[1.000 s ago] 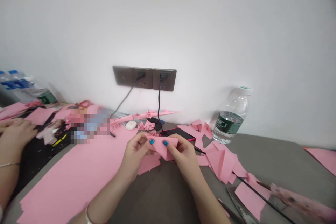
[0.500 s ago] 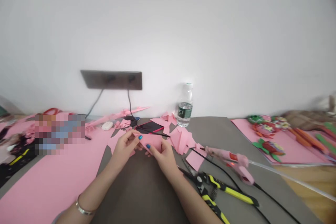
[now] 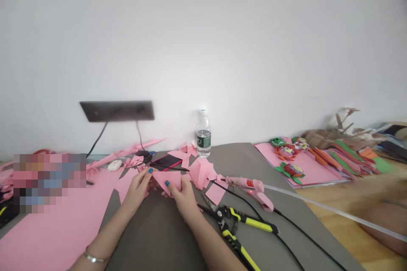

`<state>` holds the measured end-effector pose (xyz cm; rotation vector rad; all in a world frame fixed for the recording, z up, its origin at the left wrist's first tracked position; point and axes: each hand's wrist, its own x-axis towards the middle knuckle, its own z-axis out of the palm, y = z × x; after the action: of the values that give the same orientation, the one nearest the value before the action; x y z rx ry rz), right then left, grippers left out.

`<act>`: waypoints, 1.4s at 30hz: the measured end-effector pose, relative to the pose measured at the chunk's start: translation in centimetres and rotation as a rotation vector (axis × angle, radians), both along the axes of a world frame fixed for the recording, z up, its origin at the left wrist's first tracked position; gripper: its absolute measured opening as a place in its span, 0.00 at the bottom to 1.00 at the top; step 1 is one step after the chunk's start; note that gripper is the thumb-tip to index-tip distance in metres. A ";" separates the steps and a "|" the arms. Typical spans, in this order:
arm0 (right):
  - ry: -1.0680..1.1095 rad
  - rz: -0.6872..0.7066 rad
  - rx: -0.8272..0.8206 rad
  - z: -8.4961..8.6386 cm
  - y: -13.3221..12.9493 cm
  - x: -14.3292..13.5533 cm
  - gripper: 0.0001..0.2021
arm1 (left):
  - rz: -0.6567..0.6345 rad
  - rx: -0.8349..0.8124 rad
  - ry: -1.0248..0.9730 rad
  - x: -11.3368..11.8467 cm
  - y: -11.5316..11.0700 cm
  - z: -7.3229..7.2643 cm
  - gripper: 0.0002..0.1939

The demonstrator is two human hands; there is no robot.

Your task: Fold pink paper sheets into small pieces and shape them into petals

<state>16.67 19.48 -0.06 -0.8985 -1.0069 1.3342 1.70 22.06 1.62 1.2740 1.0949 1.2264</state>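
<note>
Between my two hands is a piece of folded pink paper [image 3: 170, 177], its upper edge nearly level and its shape tapering downward. My left hand [image 3: 140, 185] pinches its left corner with thumb and fingers. My right hand [image 3: 182, 194] grips the right side, thumb flat on the front and fingers behind. Just right of the hands lie a folded pink paper piece [image 3: 201, 172] and a small pink paper square [image 3: 215, 193]. A pink glue gun [image 3: 251, 186] with a long clear glue stick rests farther right. Yellow-and-black pliers [image 3: 233, 216] lie beside my right forearm.
A water bottle [image 3: 204, 135] stands against the wall behind a dark phone [image 3: 167, 162]. Large pink paper [image 3: 73, 211] covers the left side. Wrapped candy flowers [image 3: 291, 169] sit on pink sheets at right. Black cables cross the grey mat [image 3: 152, 237].
The view has turned to the right, so things sit farther left. The paper in my hands now shows a broader, tapering face; both hands still hold it.
</note>
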 end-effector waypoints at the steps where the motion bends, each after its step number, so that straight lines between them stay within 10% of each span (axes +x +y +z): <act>1: -0.001 0.001 0.012 -0.1 0.1 0.0 0.18 | -0.004 -0.013 -0.013 -0.1 -0.1 -0.1 0.23; 31: -0.082 0.003 -0.013 -0.9 0.9 0.2 0.20 | -0.076 0.001 -0.032 -1.1 -0.2 -0.7 0.11; 42: -0.151 -0.128 0.100 0.7 2.1 -0.7 0.16 | 0.116 -0.051 -0.318 -0.6 -0.5 0.1 0.17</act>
<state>15.97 21.58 0.62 -0.9823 -1.1034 1.1125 1.08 21.52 1.72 0.9471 0.9707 1.4229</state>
